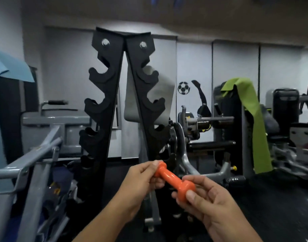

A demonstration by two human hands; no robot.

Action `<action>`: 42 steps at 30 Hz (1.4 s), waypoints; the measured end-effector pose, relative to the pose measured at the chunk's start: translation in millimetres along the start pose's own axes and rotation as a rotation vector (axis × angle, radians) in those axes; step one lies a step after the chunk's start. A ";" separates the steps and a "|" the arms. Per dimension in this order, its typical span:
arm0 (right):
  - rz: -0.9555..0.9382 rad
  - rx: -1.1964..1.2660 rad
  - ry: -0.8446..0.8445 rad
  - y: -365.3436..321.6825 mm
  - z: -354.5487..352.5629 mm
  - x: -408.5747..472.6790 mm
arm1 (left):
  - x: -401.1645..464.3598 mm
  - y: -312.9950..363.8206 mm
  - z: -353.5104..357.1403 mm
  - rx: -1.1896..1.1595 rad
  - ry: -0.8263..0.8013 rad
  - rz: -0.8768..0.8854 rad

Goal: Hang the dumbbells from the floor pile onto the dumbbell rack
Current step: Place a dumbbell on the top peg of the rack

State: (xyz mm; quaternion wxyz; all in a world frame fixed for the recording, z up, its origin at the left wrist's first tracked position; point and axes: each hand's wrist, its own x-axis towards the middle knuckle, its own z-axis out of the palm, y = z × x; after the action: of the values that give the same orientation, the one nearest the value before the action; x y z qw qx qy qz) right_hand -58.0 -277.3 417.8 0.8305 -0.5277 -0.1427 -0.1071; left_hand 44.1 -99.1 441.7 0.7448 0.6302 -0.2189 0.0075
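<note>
Dumbbell (174, 179), orange and small, hangs in the air between my two hands, tilted so its far end is up to the left and its near end lower to the right. My left hand (141, 180) pinches the upper head with curled fingers; my right hand (207, 205) grips the lower head, thumb on top. It sits low in front of the black rack (104, 102), near its bottom hooks but apart from them. A green mat (249, 109) drapes over a machine to the right.

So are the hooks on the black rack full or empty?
Empty, those in view. The rack shows bare hooks down both sides. The one orange dumbbell is held by the left hand and right hand.
</note>
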 end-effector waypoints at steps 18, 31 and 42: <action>-0.356 -0.087 -0.104 -126.8 99.0 90.9 | 91.4 164.1 6.1 -0.025 0.105 0.385; -0.592 -0.421 0.121 -186.8 131.9 185.4 | 138.3 192.3 -4.3 0.195 0.528 0.674; -0.531 -0.774 0.249 -185.5 146.0 263.6 | 159.6 166.5 -3.5 0.546 0.452 0.617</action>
State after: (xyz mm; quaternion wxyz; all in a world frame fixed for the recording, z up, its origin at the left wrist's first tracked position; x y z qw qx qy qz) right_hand 109.8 -230.1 725.7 0.5278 -0.7266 -0.1217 -0.4228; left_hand 141.6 -103.9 650.7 0.5439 0.6912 -0.2183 0.4229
